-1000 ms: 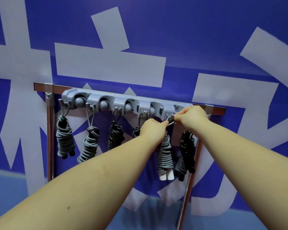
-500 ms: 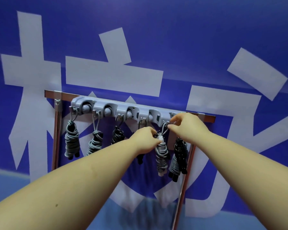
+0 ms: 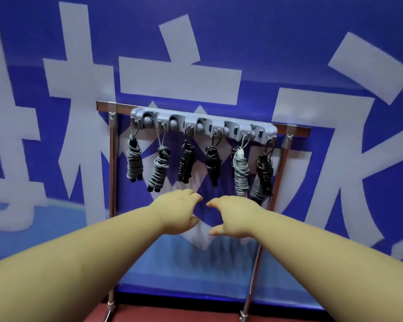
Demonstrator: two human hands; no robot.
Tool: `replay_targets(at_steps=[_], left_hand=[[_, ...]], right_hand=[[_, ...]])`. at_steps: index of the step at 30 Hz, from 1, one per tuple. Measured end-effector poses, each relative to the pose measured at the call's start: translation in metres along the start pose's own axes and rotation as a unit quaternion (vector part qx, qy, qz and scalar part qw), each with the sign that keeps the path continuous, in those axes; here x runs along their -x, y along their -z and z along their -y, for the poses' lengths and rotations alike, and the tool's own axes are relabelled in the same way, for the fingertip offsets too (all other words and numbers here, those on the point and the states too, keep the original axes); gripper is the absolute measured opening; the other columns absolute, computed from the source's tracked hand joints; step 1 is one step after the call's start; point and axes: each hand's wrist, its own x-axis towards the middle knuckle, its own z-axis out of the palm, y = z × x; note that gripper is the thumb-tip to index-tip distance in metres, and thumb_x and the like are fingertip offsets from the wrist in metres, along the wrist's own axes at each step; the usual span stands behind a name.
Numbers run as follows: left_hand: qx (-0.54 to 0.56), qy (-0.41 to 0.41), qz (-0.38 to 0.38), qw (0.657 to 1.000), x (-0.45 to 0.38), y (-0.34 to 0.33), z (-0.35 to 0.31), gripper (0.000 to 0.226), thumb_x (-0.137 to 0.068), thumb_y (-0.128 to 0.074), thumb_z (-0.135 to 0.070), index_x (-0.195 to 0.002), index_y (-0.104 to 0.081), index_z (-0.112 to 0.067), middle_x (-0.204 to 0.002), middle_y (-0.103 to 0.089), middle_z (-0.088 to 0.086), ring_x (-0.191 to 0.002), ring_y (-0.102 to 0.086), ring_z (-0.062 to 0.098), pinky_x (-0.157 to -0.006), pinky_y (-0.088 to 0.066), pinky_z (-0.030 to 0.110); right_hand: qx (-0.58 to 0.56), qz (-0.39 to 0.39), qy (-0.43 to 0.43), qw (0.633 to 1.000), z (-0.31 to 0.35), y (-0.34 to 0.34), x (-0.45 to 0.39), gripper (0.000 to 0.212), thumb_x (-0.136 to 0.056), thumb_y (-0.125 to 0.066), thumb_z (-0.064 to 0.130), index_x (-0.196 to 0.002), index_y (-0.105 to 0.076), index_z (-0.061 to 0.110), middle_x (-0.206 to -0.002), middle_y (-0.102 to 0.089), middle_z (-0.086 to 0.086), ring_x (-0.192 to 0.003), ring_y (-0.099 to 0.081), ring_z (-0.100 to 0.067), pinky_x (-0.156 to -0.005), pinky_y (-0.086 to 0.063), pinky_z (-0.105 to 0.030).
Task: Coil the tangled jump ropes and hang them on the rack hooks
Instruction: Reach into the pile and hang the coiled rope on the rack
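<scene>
Looking close to finished: six coiled jump ropes [image 3: 240, 173] hanging in a row from the hooks of the grey plastic rack [image 3: 203, 126], none seen in hand or lying loose. Hovering below the bundles, just beside each other, left hand [image 3: 177, 213] and right hand [image 3: 233, 214], fingers loosely curled and holding nothing. Judging nothing left beyond a check of the loops. Showing grey corded bundles and glossy black ones, each wound into a tight, ribbed cylinder with stubby handles poking out beneath; one white handle tip. Carrying the rack, a shiny metal frame [image 3: 112, 173] before a blue banner [image 3: 289, 54].
</scene>
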Motion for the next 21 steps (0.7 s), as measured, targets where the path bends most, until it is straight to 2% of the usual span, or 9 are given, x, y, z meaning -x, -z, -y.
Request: replay_targets(at_steps=[6, 12, 17, 21], left_hand=[[0.055, 0.038, 0.043, 0.997, 0.029, -0.100, 0.014, 0.059, -0.094, -0.051, -0.039, -0.146, -0.031, -0.019, -0.150, -0.034, 0.000, -0.136, -0.035, 0.019, -0.108, -0.028, 0.029], [0.098, 0.095, 0.091, 0.986, 0.044, -0.219, 0.028, 0.060, -0.094, -0.050, -0.039, -0.147, -0.030, -0.018, -0.152, -0.032, -0.001, -0.138, -0.032, 0.019, -0.109, -0.029, 0.032], [0.116, 0.113, 0.151, 0.975, 0.054, -0.316, 0.034, 0.059, -0.094, -0.051, -0.038, -0.146, -0.031, -0.017, -0.149, -0.034, 0.002, -0.136, -0.034, 0.021, -0.109, -0.031, 0.031], [0.134, 0.144, 0.240, 0.951, 0.076, -0.393, 0.029, 0.057, -0.095, -0.049, -0.037, -0.145, -0.031, -0.018, -0.151, -0.030, 0.004, -0.136, -0.034, 0.024, -0.110, -0.030, 0.032]], right_hand=[[-0.072, 0.021, 0.015, 0.997, 0.033, -0.105, -0.016, 0.071, -0.086, -0.060, 0.048, -0.145, -0.031, 0.023, -0.143, -0.043, -0.001, -0.129, -0.044, -0.023, -0.103, -0.039, -0.035], [-0.136, 0.046, -0.017, 0.989, 0.043, -0.218, -0.035, 0.068, -0.089, -0.057, 0.046, -0.146, -0.028, 0.024, -0.147, -0.037, 0.001, -0.132, -0.039, -0.021, -0.104, -0.036, -0.036], [-0.176, 0.135, -0.046, 0.974, 0.054, -0.320, -0.042, 0.074, -0.086, -0.061, 0.047, -0.146, -0.028, 0.021, -0.147, -0.037, -0.003, -0.132, -0.039, -0.024, -0.107, -0.035, -0.036], [-0.190, 0.210, -0.062, 0.957, 0.067, -0.392, -0.040, 0.069, -0.087, -0.061, 0.044, -0.145, -0.031, 0.023, -0.144, -0.039, -0.003, -0.131, -0.039, -0.025, -0.106, -0.035, -0.035]])
